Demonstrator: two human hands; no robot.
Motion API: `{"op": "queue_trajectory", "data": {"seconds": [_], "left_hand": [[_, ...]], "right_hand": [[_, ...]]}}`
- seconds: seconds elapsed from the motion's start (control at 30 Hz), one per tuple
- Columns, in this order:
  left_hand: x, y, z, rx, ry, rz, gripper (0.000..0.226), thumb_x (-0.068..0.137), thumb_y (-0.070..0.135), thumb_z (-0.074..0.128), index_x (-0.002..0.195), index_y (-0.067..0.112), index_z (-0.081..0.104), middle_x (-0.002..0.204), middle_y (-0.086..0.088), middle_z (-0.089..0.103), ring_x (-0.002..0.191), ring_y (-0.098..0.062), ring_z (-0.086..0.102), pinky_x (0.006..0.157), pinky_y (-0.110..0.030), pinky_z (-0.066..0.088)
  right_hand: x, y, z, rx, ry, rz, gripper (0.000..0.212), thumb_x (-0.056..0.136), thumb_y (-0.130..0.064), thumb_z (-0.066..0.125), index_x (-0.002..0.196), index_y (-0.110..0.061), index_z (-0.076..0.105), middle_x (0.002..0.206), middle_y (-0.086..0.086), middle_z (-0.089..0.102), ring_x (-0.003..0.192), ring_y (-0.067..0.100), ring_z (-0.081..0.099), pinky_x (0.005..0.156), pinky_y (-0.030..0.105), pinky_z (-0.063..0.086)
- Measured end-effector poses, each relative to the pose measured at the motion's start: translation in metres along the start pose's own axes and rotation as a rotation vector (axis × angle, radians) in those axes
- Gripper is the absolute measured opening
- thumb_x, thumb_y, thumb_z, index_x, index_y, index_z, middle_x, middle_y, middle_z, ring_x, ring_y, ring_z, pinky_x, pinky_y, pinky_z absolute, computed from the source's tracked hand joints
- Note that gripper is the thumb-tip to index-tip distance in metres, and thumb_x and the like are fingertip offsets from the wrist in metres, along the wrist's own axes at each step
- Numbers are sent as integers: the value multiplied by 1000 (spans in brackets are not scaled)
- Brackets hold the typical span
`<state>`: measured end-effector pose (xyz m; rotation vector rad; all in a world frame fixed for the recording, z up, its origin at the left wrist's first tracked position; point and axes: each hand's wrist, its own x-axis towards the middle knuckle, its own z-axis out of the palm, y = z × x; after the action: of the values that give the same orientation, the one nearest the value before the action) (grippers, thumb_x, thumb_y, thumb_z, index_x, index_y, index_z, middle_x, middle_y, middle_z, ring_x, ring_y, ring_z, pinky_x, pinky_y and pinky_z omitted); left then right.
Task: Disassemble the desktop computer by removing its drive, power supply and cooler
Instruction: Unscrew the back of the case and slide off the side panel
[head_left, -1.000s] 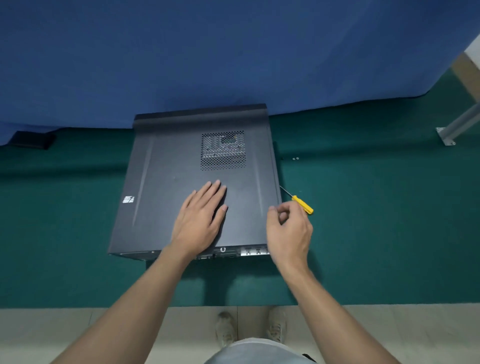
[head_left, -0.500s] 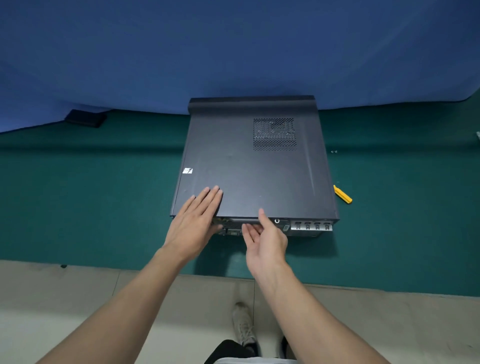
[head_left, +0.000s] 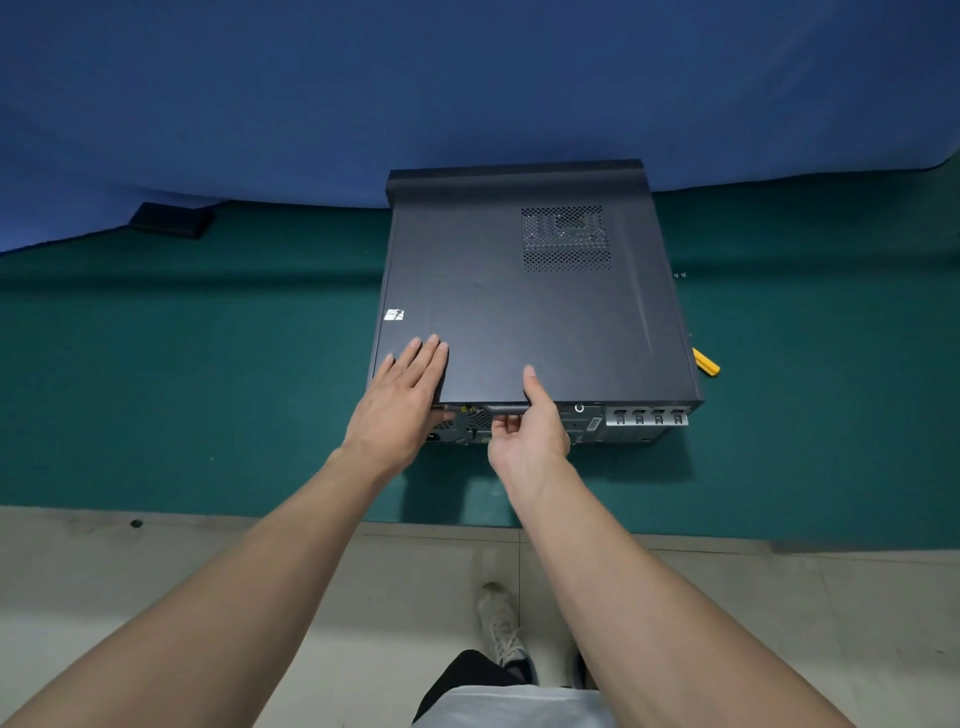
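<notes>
A blue cloth backdrop (head_left: 467, 78) is hanging across the back, its hem resting on a green mat (head_left: 182, 389). Pale floor tiles (head_left: 156, 582) are lying in front, bearing 1 dark spot (head_left: 136, 523).

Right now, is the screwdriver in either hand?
No, the screwdriver lies on the mat beside the computer; the left hand rests flat on its top, the right hand grips its near edge.

Both forearms stretched forward. The left hand (head_left: 402, 395) lay flat; the right hand (head_left: 530, 426) pinched the black metal computer case (head_left: 519, 312).
</notes>
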<state>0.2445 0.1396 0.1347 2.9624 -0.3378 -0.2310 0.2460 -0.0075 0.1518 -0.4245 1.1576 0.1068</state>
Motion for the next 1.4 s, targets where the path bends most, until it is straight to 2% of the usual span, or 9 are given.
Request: {"op": "queue_trajectory", "data": {"seconds": [0.27,0.57,0.63,0.8,0.97,1.07,1.17,1.27,1.4], "left_hand": [[-1,2,-2,-13,21,4,77,99,28,54,156,12,4,164,-2,2,151,-20,-2,121,-34,-2],[-2,2,-3,5,36,10,76,100,25,53,156,13,2,164,-1,0,151,-19,-2,121,-33,-1],[-2,2,-2,18,42,7,76,101,25,51,156,13,1,164,-1,-1,151,-18,-3,121,-33,-2],[-2,2,-2,53,55,4,75,102,29,47,155,14,-3,164,0,-4,150,-17,-6,120,-31,-4],[-9,3,6,45,121,-17,77,100,13,50,155,15,-4,164,1,-3,150,-15,-5,120,-28,-7],[-8,3,6,21,106,-14,78,98,11,52,156,14,-2,164,1,-2,150,-15,-5,120,-30,-6],[-9,6,5,9,107,-28,76,99,16,51,156,13,0,164,0,-2,150,-17,-5,120,-32,-5],[-13,11,5,-29,110,-23,73,99,28,52,156,12,8,164,-3,4,151,-19,0,120,-32,-1],[-16,13,-4,41,174,-11,72,99,41,51,155,14,16,163,-2,11,151,-18,6,120,-31,0]], "right_hand": [[2,0,-2,114,-106,49,44,67,-8,85,105,-7,64,98,10,69,77,21,64,72,30,58],[3,0,-2,137,-118,51,42,65,-5,84,102,-6,64,92,10,66,77,20,58,76,30,54],[3,1,-3,142,-125,50,42,64,-4,85,101,-6,65,91,10,68,74,20,61,73,31,57],[2,1,-3,143,-129,49,43,65,-4,84,104,-6,66,88,11,70,67,22,69,53,28,55],[-1,3,-7,108,-126,4,47,65,-3,84,108,-8,65,100,12,72,82,27,72,59,36,59],[-3,4,-8,9,-56,-57,51,66,-7,86,109,-7,59,103,11,68,85,24,68,66,33,58],[-8,2,-8,-95,-7,-81,43,72,-13,83,104,-4,57,99,11,65,75,22,61,60,29,53],[-14,-4,-11,-171,29,-76,24,80,-9,76,90,-6,54,99,12,62,80,22,59,70,31,54],[-29,-12,-12,-159,-31,-45,17,83,-1,71,92,-2,56,91,14,61,78,22,61,82,35,55]]}}
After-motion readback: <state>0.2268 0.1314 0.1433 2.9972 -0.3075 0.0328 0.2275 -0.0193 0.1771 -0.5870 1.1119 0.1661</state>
